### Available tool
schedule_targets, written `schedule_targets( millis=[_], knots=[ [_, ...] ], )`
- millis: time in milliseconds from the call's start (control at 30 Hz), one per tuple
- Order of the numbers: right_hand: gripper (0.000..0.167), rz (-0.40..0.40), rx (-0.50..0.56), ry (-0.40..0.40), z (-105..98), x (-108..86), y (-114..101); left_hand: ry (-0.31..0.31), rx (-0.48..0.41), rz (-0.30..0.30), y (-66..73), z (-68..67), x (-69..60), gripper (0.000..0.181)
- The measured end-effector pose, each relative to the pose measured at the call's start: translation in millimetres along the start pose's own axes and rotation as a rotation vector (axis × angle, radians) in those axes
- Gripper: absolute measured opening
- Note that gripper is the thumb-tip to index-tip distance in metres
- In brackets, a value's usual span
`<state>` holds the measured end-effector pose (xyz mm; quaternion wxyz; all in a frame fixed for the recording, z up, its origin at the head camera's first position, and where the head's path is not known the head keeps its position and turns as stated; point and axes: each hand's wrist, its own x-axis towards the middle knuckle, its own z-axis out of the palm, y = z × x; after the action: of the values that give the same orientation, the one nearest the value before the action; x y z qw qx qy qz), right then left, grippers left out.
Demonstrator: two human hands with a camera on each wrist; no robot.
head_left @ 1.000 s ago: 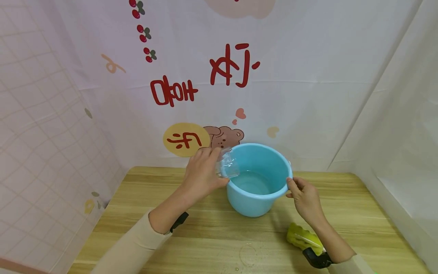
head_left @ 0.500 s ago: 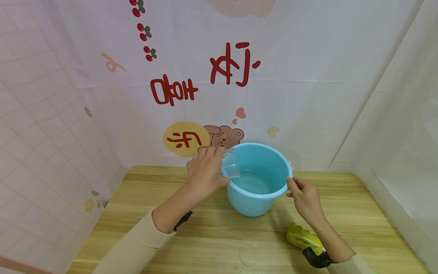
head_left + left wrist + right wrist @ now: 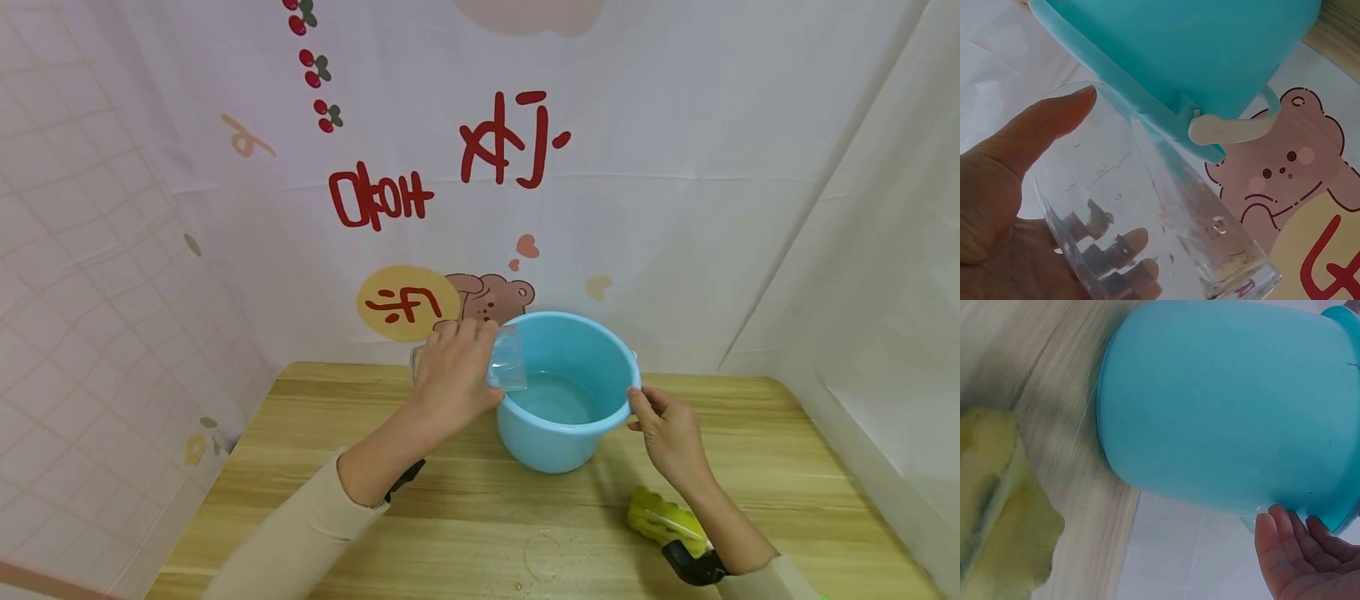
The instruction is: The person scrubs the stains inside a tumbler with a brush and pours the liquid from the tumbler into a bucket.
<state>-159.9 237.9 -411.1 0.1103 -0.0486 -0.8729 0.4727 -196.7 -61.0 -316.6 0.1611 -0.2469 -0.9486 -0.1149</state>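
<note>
My left hand (image 3: pixel 456 371) grips a clear drinking glass (image 3: pixel 510 360), tipped on its side with its mouth over the left rim of a light blue bucket (image 3: pixel 551 450). In the left wrist view the thumb lies along the wet glass (image 3: pixel 1116 169), and fingers show through it. Drops cling to its wall. A shallow pool of water (image 3: pixel 553 400) covers the bucket's bottom. On the opposite side, my right hand (image 3: pixel 670 433) holds the bucket's rim between thumb and fingers. The right wrist view shows its fingers under the rim, beside the bucket's wall (image 3: pixel 1222 406).
A yellow-green sponge-like thing (image 3: pixel 663 521) lies on the wooden table (image 3: pixel 450 533) beneath my right forearm. A wet ring and drops mark the tabletop in front of the bucket. A printed white cloth (image 3: pixel 645 233) hangs behind the table.
My left hand has tipped the glass further over and shifted slightly right; the glass's base now shows left of the hand. Water visible in the glass earlier is mostly gone. The right hand stays put.
</note>
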Motion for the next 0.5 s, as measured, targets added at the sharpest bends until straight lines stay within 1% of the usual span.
schedule_targets(
  millis=[233, 500],
  knots=[
    [0.053, 0.002, 0.001, -0.002, -0.4, -0.9, -1.3, -0.001, 0.015, 0.001, 1.5, -1.0, -0.1, 0.087],
    [0.054, -0.011, -0.003, 0.006, 0.9, -1.5, -0.4, -0.032, 0.008, -0.006, 4.0, -3.1, -0.2, 0.090]
  ],
)
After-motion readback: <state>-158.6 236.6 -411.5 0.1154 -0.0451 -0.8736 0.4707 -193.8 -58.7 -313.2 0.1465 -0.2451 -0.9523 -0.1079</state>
